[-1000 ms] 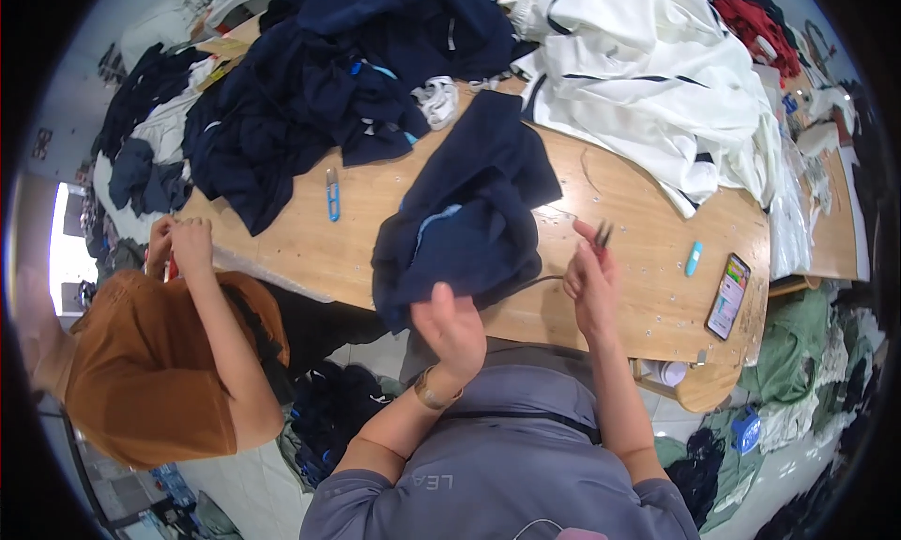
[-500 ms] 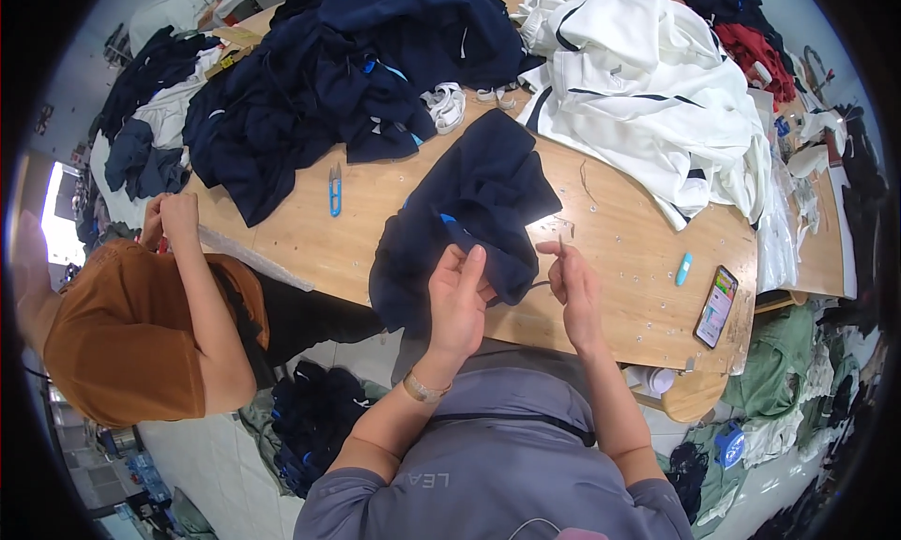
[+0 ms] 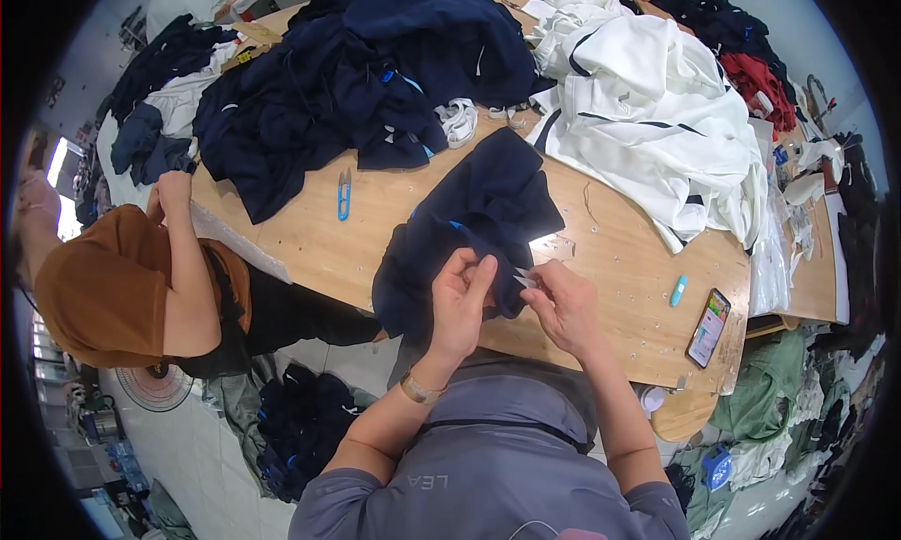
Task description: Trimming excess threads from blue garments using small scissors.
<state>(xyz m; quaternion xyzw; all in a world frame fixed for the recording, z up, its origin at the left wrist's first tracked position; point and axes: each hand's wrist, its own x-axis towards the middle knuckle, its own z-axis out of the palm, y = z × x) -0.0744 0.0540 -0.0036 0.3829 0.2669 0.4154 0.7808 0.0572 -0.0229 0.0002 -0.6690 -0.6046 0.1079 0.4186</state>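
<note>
A navy garment (image 3: 469,197) lies bunched on the table in front of me, its near edge lifted. My left hand (image 3: 458,305) is closed on that edge, thumb pressed to the fingers. My right hand (image 3: 565,307) grips a pair of thread snips (image 3: 526,277); only the two slim metal blades show, spread apart and pointing left at the garment's edge. The handles are hidden inside the fingers. A small gap separates the blades from my left fingertips. Whether they touch the cloth I cannot tell.
Navy garments (image 3: 375,80) and white garments (image 3: 657,118) are heaped at the back. Blue-handled snips (image 3: 343,197) lie left on the wooden table (image 3: 619,287). To the right are a light-blue tool (image 3: 678,290) and a phone (image 3: 708,328). A co-worker in brown (image 3: 113,287) sits at left.
My right hand has moved left and nearer to my left hand, and the snips' blades now show between them. My left hand keeps its hold on the cloth. Another person's hands appear at the far edge.
</note>
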